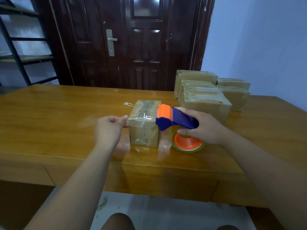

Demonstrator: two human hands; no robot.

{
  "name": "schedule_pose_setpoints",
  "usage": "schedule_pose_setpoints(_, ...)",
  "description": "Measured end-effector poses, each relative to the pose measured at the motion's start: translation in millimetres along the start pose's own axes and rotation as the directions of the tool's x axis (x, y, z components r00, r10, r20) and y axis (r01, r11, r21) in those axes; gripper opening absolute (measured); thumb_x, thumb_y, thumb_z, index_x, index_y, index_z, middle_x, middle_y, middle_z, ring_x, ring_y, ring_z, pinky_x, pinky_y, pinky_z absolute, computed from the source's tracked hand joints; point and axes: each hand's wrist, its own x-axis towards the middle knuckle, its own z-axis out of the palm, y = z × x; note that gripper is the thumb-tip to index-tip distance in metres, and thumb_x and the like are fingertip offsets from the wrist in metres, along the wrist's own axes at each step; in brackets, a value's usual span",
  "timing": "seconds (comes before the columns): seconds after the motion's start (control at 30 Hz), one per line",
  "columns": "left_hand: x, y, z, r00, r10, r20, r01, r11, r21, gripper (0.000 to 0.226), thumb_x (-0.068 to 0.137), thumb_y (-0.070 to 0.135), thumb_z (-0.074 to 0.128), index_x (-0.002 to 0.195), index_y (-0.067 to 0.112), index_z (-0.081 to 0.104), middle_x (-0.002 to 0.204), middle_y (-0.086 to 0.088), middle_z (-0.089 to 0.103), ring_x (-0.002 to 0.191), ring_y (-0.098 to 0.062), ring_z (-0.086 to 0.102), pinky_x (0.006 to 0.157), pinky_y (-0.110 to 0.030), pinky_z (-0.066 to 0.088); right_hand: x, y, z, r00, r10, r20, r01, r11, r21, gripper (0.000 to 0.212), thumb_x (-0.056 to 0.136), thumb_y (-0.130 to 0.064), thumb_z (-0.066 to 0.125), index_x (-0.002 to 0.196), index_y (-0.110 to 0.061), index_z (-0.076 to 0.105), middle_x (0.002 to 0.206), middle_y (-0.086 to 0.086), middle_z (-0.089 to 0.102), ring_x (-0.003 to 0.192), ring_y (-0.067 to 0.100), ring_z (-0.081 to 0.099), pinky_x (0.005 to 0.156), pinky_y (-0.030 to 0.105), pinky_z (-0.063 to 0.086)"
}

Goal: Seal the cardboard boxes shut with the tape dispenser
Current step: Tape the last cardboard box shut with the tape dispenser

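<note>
While clear tape (142, 118) lies stretched across its top, small cardboard box (144, 130) sits near front edge of worktop (49, 113), roughly midway along. Tape dispenser (176, 121), blue with orange head, at box's right top edge. Right grip (201, 127) wrapped round dispenser handle. Left grip (109, 128) at box's left top edge, thumb and finger pinching tape end. Stacked boxes (206, 98) toward far right corner, apart from small box. Dark door (132, 47) beyond far edge.
</note>
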Motion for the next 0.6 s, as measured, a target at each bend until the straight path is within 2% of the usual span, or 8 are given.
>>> schedule_pose_setpoints(0.13, -8, 7, 2, 0.994, -0.078, 0.078, 0.086, 0.991, -0.103, 0.029, 0.091, 0.029, 0.062, 0.07, 0.01, 0.068, 0.07, 0.004, 0.063, 0.108, -0.031, 0.057, 0.074, -0.029, 0.039, 3, -3, 0, 1.0, 0.006, 0.019, -0.006, 1.0, 0.006, 0.073, 0.081, -0.039, 0.072, 0.143, -0.041, 0.035, 0.127, -0.014, 0.051, 0.097, -0.01, 0.053, 0.07, 0.0, 0.039)
schedule_pose_setpoints(0.2, -11, 7, 5, 0.985, -0.139, 0.099, 0.151, 0.98, -0.132, 0.029, 0.093, 0.03, 0.06, 0.076, 0.008, 0.068, 0.063, 0.005, 0.058, 0.107, -0.03, 0.054, 0.083, -0.037, 0.045, 3, -3, 0, 1.0, 0.01, 0.027, -0.01, 1.0, 0.004, 0.072, 0.081, -0.04, 0.072, 0.142, -0.042, 0.035, 0.126, -0.014, 0.052, 0.097, -0.01, 0.054, 0.069, 0.001, 0.039)
schedule_pose_setpoints(0.23, -11, 6, 7, 0.984, -0.151, 0.093, 0.162, 0.978, -0.132, 0.029, 0.093, 0.032, 0.059, 0.075, 0.011, 0.067, 0.066, 0.005, 0.059, 0.112, -0.022, 0.028, 0.084, -0.039, 0.045, 4, -3, 1, 1.0, 0.014, 0.026, -0.014, 1.0, 0.003, 0.072, 0.081, -0.041, 0.072, 0.142, -0.042, 0.035, 0.127, -0.014, 0.051, 0.099, -0.007, 0.054, 0.07, 0.004, 0.04)
schedule_pose_setpoints(0.27, -10, 4, 9, 0.988, -0.136, 0.078, 0.145, 0.983, -0.112, 0.027, 0.094, 0.033, 0.058, 0.077, 0.013, 0.066, 0.073, 0.004, 0.063, 0.073, -0.013, 0.042, 0.079, -0.036, 0.044, 4, -3, 1, 1.0, 0.018, 0.023, -0.018, 1.0, 0.003, 0.073, 0.08, -0.042, 0.072, 0.143, -0.041, 0.035, 0.128, -0.015, 0.051, 0.102, -0.003, 0.054, 0.072, 0.006, 0.039)
schedule_pose_setpoints(0.3, -7, 1, 11, 0.992, -0.111, 0.053, 0.114, 0.992, -0.061, 0.023, 0.094, 0.034, 0.058, 0.085, 0.014, 0.066, 0.082, 0.001, 0.065, 0.085, -0.024, 0.058, 0.074, -0.032, 0.043, 4, -2, 1, 1.0, 0.023, 0.019, -0.023, 1.0, 0.005, 0.075, 0.08, -0.043, 0.072, 0.144, -0.04, 0.035, 0.13, -0.015, 0.05, 0.105, 0.0, 0.053, 0.075, 0.008, 0.038)
schedule_pose_setpoints(0.4, -1, -4, 11, 1.0, -0.027, -0.008, 0.028, 0.983, 0.181, 0.034, 0.092, 0.02, 0.06, 0.124, 0.019, 0.051, 0.1, 0.0, 0.06, 0.086, -0.021, 0.055, 0.077, -0.032, 0.045, 5, -3, 2, 1.0, 0.026, 0.01, -0.026, 1.0, 0.006, 0.075, 0.079, -0.043, 0.073, 0.144, -0.039, 0.035, 0.128, -0.016, 0.051, 0.108, 0.002, 0.052, 0.077, 0.008, 0.036)
schedule_pose_setpoints(0.5, -8, -5, 6, 0.995, 0.083, -0.052, -0.082, 0.996, 0.023, 0.035, 0.094, 0.0, 0.049, 0.123, 0.018, 0.053, 0.109, 0.001, 0.062, 0.091, -0.013, 0.058, 0.082, -0.027, 0.045, 6, -5, 4, 1.0, 0.024, 0.011, -0.024, 1.0, -0.001, 0.075, 0.08, -0.042, 0.073, 0.144, -0.038, 0.036, 0.127, -0.016, 0.051, 0.106, 0.001, 0.052, 0.076, 0.007, 0.036)
schedule_pose_setpoints(0.6, -25, -9, 6, 0.992, 0.122, 0.022, -0.117, 0.979, -0.165, 0.041, 0.095, -0.006, 0.041, 0.127, 0.015, 0.054, 0.115, 0.004, 0.064, 0.103, -0.005, 0.06, 0.093, -0.024, 0.046, 6, -7, 3, 1.0, 0.026, 0.01, -0.026, 1.0, 0.004, 0.073, 0.08, -0.041, 0.073, 0.143, -0.037, 0.036, 0.127, -0.015, 0.052, 0.104, 0.002, 0.052, 0.075, 0.008, 0.037)
